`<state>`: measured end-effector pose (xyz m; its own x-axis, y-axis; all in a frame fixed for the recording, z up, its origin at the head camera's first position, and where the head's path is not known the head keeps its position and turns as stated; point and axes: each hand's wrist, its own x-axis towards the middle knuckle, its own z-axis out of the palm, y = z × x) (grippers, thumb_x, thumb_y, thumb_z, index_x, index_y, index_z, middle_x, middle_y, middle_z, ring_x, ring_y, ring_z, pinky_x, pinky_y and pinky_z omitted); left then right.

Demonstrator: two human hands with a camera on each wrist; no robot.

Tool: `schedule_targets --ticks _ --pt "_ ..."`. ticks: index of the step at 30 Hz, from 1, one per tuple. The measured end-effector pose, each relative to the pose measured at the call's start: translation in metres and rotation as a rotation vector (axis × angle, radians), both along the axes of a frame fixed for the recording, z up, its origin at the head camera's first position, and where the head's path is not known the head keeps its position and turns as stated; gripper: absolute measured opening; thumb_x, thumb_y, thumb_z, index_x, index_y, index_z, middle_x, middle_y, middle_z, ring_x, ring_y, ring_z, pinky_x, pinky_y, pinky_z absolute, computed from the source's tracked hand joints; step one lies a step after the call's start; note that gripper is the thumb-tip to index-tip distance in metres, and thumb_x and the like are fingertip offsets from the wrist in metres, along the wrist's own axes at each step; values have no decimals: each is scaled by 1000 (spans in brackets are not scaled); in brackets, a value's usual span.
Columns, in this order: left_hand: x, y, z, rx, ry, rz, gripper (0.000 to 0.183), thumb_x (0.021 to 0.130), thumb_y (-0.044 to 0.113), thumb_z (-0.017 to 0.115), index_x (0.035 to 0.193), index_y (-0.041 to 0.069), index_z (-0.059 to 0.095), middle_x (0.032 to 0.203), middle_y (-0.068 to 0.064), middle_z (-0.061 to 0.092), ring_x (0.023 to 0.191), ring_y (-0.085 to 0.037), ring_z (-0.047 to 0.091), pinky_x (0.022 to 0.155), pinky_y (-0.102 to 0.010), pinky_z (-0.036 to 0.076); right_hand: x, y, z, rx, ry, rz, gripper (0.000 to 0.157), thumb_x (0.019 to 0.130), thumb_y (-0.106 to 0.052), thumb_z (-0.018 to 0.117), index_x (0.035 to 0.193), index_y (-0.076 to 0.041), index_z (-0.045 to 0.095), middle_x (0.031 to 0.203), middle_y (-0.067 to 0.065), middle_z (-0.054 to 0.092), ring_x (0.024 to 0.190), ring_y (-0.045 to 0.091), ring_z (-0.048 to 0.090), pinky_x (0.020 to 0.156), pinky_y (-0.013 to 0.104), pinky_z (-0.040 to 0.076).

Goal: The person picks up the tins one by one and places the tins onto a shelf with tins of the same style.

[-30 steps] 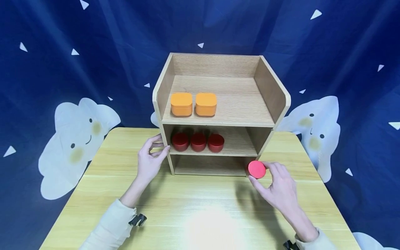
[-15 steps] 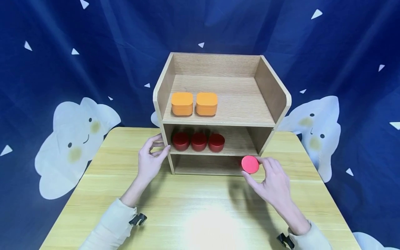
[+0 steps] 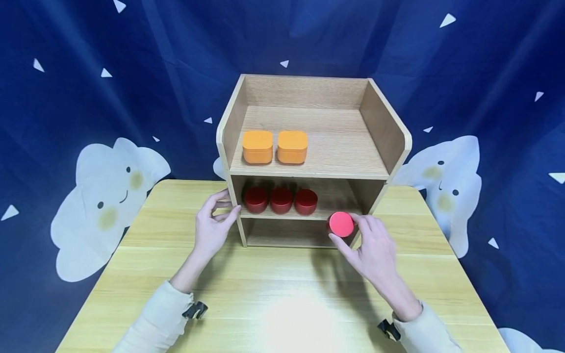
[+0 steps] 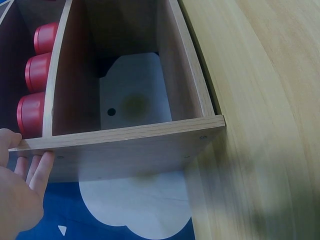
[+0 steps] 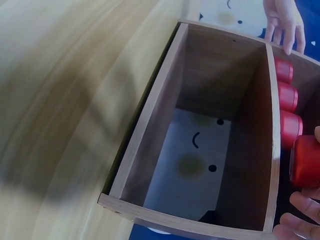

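My right hand (image 3: 375,250) pinches a round red tin (image 3: 341,224) between thumb and fingers, in front of the right end of a wooden shelf unit (image 3: 309,174). In the right wrist view this tin (image 5: 306,161) is close to the row on the middle level. Three similar red tins (image 3: 281,200) stand side by side there, toward the left. My left hand (image 3: 214,226) holds the unit's left side panel, thumb at its front edge and fingers (image 4: 41,175) along its outer face.
Two orange tins (image 3: 258,147) with rounded corners sit on the top level, at the left. The unit stands on a pale wooden table (image 3: 247,289). Behind it hangs a dark blue curtain (image 3: 185,59) with white clouds and triangles.
My right hand has carried the red tin left and up in the head view, from beside the unit's right edge to in front of its shelves. The left hand has stayed put.
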<state>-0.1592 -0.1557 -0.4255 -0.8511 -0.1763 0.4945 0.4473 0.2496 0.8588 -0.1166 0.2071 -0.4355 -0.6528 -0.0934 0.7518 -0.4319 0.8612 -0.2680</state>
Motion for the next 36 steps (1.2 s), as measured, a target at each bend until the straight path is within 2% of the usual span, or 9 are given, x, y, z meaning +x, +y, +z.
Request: schedule_targets --ticks 9,18,26,36 --pt "-1 0 -2 -9 -3 6 44 87 -7 80 129 -4 68 118 -26 72 94 6 68 77 -15 67 -8 -5 3 15 -3 -4 62 85 -59 78 116 -6 72 100 11 70 90 31 65 53 42 54" --pt "-1 0 -2 5 6 -5 44 87 -9 78 129 -5 67 121 -26 71 95 5 68 78 -15 66 -17 -12 7 55 1 -15 73 92 -72 64 115 -3 71 100 14 71 90 34 67 57 45 58" --pt "0 1 -1 12 -1 -5 44 87 -10 78 130 -5 67 119 -25 72 94 5 69 78 -16 67 -21 -18 6 57 -4 2 66 82 -58 79 115 -2 70 98 16 69 91 37 64 57 45 58" --pt "0 1 -1 8 8 -6 43 87 -10 78 129 -6 67 119 -26 71 94 6 68 77 -13 65 -24 -18 5 67 -20 9 69 92 -65 68 115 -1 69 99 16 67 90 36 63 64 46 56"
